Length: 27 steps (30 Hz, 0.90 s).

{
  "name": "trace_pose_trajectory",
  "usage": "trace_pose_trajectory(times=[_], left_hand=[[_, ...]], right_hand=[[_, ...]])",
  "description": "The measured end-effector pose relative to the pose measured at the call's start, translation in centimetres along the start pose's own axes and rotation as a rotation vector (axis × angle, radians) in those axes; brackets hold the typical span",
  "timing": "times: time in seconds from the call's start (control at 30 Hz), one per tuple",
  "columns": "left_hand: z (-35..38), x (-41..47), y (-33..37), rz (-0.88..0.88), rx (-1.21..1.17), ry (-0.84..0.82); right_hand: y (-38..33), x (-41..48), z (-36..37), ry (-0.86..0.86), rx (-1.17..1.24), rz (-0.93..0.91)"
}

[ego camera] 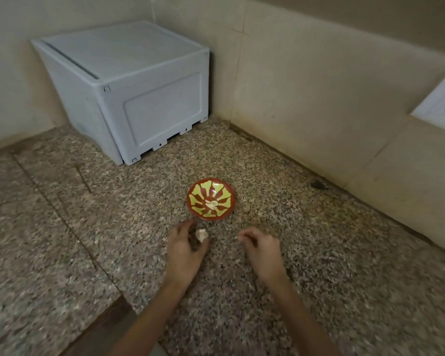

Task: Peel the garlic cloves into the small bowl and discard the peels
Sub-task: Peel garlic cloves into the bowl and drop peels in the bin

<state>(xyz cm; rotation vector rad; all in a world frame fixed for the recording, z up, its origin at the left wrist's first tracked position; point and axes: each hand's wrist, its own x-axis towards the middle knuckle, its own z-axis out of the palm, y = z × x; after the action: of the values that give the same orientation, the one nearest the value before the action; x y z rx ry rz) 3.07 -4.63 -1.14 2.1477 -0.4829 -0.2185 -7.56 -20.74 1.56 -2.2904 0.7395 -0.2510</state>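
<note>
While my left grip (185,244) is curling round the garlic (202,235) just above the surface (88,227), a loose hold is risking a slip and a roll away. Just beyond, the small bowl (190,200) is holding something pale. My right grip (261,249) is curling its fingers, perhaps pinching peel; I cannot tell, and skin dropping unnoticed is littering the surface.

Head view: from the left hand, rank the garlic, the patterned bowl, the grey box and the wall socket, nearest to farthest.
From the left hand:
1. garlic, at its fingertips.
2. patterned bowl, just beyond, slightly right.
3. grey box, well back on the left.
4. wall socket, far off to the right.
</note>
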Motion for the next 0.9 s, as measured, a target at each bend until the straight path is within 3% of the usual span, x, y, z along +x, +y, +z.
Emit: trace_pose_trajectory(times=[0.13, 0.3, 0.47, 0.6, 0.77, 0.9], left_hand=[[0.1, 0.2, -0.6, 0.075, 0.012, -0.001], [0.1, 0.1, -1.1, 0.091, -0.027, -0.012], [-0.4, 0.2, -1.1, 0.094, -0.093, -0.012], [-0.2, 0.3, -1.4, 0.127, -0.049, -0.005], [0.0, -0.4, -1.2, 0.169, -0.062, 0.017], [-0.1, -0.5, -1.6, 0.226, -0.143, -0.007]], right_hand=[[-3.6, 3.1, -0.6, 0.106, 0.073, -0.049], [-6.6, 7.8, 1.5, 0.07, -0.107, -0.132], [-6.6, 8.5, 3.2, 0.021, -0.211, -0.093], [-7.2, 6.2, 1.8, 0.056, -0.062, -0.085], [-7.0, 2.5, 2.1, -0.087, 0.098, 0.044], [-6.2, 1.1, 4.1, -0.058, 0.179, 0.162]])
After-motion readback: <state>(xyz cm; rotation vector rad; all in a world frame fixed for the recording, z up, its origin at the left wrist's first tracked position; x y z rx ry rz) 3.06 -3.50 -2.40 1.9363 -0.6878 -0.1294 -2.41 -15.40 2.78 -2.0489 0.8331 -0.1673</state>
